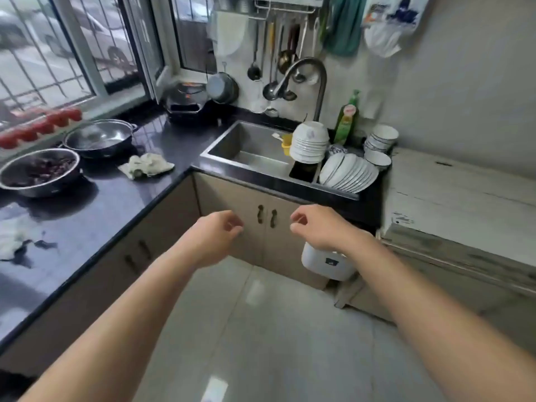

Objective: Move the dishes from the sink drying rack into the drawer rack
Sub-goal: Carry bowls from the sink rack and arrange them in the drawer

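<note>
Sink (232,146) brushed stainless steel, dull sheen. Faucet (314,79) polished metal. Countertop (116,204) dark, glossy, stone-like, reflects window light. Stacked bowls (310,142) and leaning plates (348,174) white glazed ceramic, shiny. Two mixing bowls (100,137) shiny steel. Rag (146,166) crumpled cloth, matt. Soap bottle (346,120) green translucent plastic. Cabinet doors (232,210) matt beige laminate. Floor tiles (261,329) glossy. Side counter (464,198) worn, scuffed pale surface.

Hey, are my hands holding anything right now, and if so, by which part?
Nothing is held. The left hand and right hand hang loosely curled in front of the cabinet doors, apart from the plates.
</note>
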`<state>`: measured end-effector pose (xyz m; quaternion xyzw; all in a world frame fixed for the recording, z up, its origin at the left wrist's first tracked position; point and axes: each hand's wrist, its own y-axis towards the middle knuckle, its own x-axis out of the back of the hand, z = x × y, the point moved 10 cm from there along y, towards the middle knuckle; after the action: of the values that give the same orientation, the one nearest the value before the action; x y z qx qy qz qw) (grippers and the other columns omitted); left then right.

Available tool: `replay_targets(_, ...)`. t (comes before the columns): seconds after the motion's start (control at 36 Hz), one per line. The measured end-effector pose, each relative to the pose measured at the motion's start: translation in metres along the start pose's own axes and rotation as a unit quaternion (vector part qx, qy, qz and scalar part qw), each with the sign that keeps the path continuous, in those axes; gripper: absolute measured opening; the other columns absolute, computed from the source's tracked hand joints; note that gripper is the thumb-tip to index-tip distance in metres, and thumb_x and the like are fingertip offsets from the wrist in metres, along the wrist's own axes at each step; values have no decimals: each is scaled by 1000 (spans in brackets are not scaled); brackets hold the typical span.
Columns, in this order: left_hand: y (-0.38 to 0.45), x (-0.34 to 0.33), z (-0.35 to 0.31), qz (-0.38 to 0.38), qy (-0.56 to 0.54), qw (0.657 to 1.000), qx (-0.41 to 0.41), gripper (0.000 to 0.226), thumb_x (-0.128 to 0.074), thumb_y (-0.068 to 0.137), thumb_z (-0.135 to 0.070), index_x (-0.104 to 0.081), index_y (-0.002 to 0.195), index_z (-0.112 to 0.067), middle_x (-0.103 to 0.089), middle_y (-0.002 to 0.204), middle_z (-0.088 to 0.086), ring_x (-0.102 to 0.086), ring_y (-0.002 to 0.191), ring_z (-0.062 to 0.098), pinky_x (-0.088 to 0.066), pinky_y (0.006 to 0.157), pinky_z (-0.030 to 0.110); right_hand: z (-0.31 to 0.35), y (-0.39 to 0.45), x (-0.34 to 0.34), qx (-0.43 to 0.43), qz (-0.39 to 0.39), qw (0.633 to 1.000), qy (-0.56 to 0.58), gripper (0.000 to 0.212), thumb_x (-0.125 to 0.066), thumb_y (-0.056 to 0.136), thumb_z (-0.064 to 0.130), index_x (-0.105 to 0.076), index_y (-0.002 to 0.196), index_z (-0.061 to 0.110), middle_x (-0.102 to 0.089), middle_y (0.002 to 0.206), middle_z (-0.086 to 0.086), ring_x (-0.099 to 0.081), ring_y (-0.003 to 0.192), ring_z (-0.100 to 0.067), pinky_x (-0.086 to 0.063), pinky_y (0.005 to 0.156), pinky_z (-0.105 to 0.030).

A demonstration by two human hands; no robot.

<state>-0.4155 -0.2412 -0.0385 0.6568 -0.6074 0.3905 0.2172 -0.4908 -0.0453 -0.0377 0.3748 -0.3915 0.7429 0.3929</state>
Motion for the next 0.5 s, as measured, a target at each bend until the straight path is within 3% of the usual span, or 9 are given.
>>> replay_targets(0.06, 28, -25, -19, 24, -11, 999, -19, 20, -57, 101, -29, -69, 116, -24, -72, 114, 1, -63, 86, 19, -47, 77, 27, -41, 7, 5, -36, 0, 999, 14, 32, -56, 96, 37, -65, 125, 27, -66, 129, 1, -62, 114, -20, -50, 96, -34)
replay_targets(0.17, 79, -67, -42, 78, -8, 996, -41, 18, -57, 101, -30, -69, 113, -26, -71, 114, -2, -66, 96, 18, -47, 77, 25, -102, 30, 11, -87, 7, 996, 30, 27, -55, 91, 39, -67, 115, 35, -67, 120, 6, -67, 98, -19, -58, 85, -37)
replay_targets(0.36, 181, -86, -70, 87, -59, 994, -35, 11, -58, 98, -24, -69, 99, -27, -72, 97, 0, -69, 88, 21, -47, 69, 24, -148, 99, 68, -115, -27, 992, 39, 35, -56, 100, 34, -62, 132, 23, -65, 132, 3, -60, 118, -18, -48, 100, -32)
replay_targets(0.42, 209, -92, -88, 98, -68, 992, -43, 10, -57, 98, -23, -67, 96, -25, -73, 92, 1, -67, 82, 21, -48, 69, 26, -164, 114, 86, -125, -37, 990, 52, 37, -56, 101, 32, -61, 136, 22, -64, 134, 2, -60, 119, -19, -47, 99, -31)
replay_targets(0.5, 248, -105, -120, 119, -59, 989, -64, 11, -56, 99, -26, -67, 97, -27, -73, 85, -3, -66, 72, 18, -45, 57, 23, -200, 132, 108, -149, -71, 982, 87, 34, -56, 101, 32, -62, 133, 24, -65, 131, 3, -60, 115, -18, -49, 100, -35)
